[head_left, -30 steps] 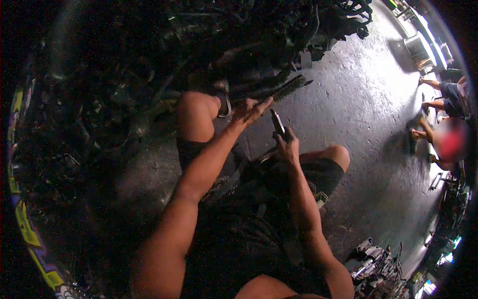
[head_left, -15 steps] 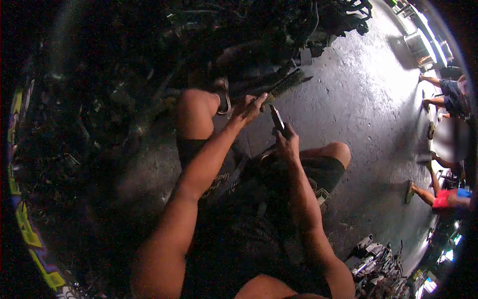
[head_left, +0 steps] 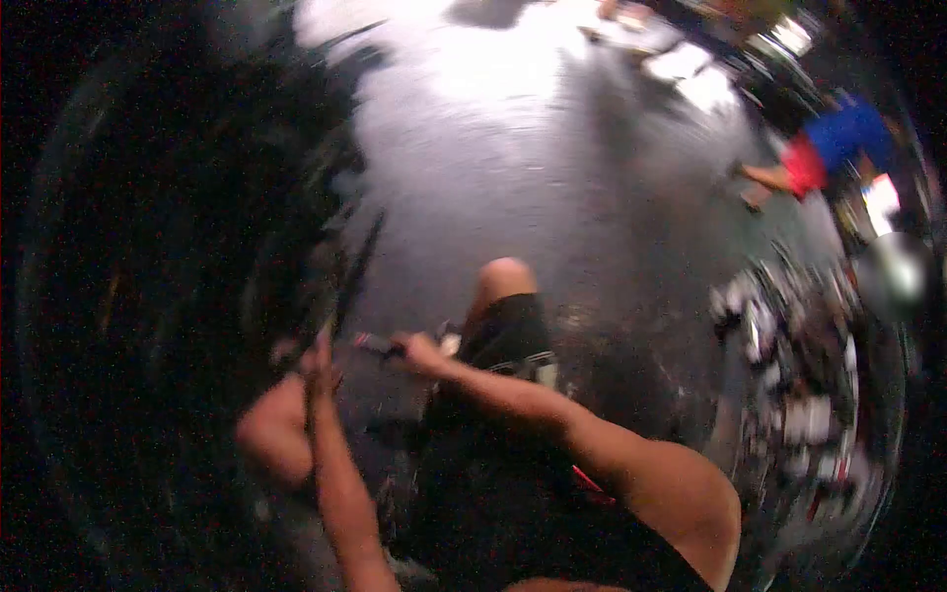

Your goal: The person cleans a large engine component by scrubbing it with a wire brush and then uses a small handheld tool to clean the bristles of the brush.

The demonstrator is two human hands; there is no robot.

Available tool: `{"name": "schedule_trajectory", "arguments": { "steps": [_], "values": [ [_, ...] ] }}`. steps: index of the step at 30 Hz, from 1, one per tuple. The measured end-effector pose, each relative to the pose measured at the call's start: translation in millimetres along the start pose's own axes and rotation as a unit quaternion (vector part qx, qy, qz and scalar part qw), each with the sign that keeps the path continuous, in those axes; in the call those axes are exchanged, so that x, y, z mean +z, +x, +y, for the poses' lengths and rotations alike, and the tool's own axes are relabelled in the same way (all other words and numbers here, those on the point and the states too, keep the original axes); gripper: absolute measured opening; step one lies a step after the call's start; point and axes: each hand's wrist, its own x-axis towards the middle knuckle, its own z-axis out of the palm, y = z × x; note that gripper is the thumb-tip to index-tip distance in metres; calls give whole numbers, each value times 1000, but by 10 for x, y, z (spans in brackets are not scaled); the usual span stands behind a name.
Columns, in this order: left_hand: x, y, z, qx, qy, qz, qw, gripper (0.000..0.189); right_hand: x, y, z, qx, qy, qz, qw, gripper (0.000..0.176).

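Observation:
Out to the right, my right hand (head_left: pixel 419 353) is closed around a slim tool that looks like a utility knife (head_left: pixel 375 343), its end pointing left toward my other hand. My left hand (head_left: pixel 321 367) is closed on a long, dark, strip-like piece (head_left: pixel 357 268), which stretches up and away over the floor. Motion blur hides whether this piece is a wire bundle. A short gap separates the tool from my left hand. My bent knee (head_left: pixel 506 281) is just beyond my right hand.
A large dark heap of tangled wire-like parts (head_left: pixel 187 266) fills the left side. Another pile of metal-looking pieces (head_left: pixel 804 395) lies at the right. A person in a blue top (head_left: pixel 846 136) is at the upper right. Dark, shiny floor (head_left: pixel 612 237) spreads between.
My view has swung to the right, so the hands now appear lower and further left, and the right-hand pile shows more fully. Both hands still hold their things.

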Motion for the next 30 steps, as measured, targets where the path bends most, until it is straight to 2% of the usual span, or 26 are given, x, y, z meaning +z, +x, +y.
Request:
{"name": "schedule_trajectory", "arguments": {
  "steps": [1, 2, 3, 4, 6, 8, 9, 11, 13, 14, 18, 19, 21, 22, 24, 25, 28, 29, 30],
  "values": [
    [-10, -142, 61, 42, 87, -46, 994, 46, -300, -115, -355, 12, 31, -16, 999, 36],
    [-102, -388, 435, 87, 167, -78, 979, 48, -66, -29, -71, 8, 28, 8, 1000, 37],
    [105, -799, 886, -50, 85, -46, 994, 50, -220, -87, -271, 44, 17, -3, 999, 39],
    [278, -763, 839, -43, 95, -76, 992, 50, -274, -139, -399, 78, 12, -23, 997, 41],
    [270, -679, 461, 204, 161, -25, 965, 48, -226, -181, -286, 66, 18, 5, 998, 43],
    [265, -642, 280, 437, 199, 42, 876, 50, -148, -157, -249, 44, 20, 21, 999, 46],
    [377, -712, 349, 444, 198, 33, 873, 50, -222, -207, -255, 72, 21, 6, 997, 49],
    [437, -841, 682, 223, 152, -43, 962, 48, -308, -229, -234, 98, 32, -21, 994, 53],
    [406, -916, 938, -13, 106, -102, 989, 47, -399, -267, -256, 93, 22, -14, 995, 53],
    [379, -879, 908, -24, 113, -111, 987, 48, -418, -272, -283, 88, 14, -16, 996, 53],
    [375, -585, 578, 115, 124, -97, 981, 52, -349, -235, -233, 82, 11, -6, 997, 51],
    [365, -493, 481, 162, 126, -86, 975, 52, -426, -310, -331, 63, 19, 23, 998, 43],
    [295, -338, 308, 281, 133, -58, 949, 54, -476, -311, -385, 78, 30, -2, 996, 41],
    [235, -480, 429, 277, 136, -46, 950, 54, -471, -306, -421, 98, 38, -20, 994, 39],
    [261, -852, 874, 35, 152, -111, 981, 53, -406, -289, -467, 60, 11, -4, 998, 40],
    [244, -752, 816, 38, 150, -105, 982, 53, -324, -241, -360, 58, 23, -16, 998, 41],
    [116, -308, 279, 158, 85, -44, 983, 48, -243, -181, -312, 75, 26, -21, 997, 44],
    [60, -324, 218, 134, 72, -57, 987, 48, -312, -141, -344, 94, 2, -65, 993, 45],
    [84, -374, 308, 109, 57, -60, 991, 48, -309, -146, -401, 95, 11, -41, 995, 44]
  ]
}}
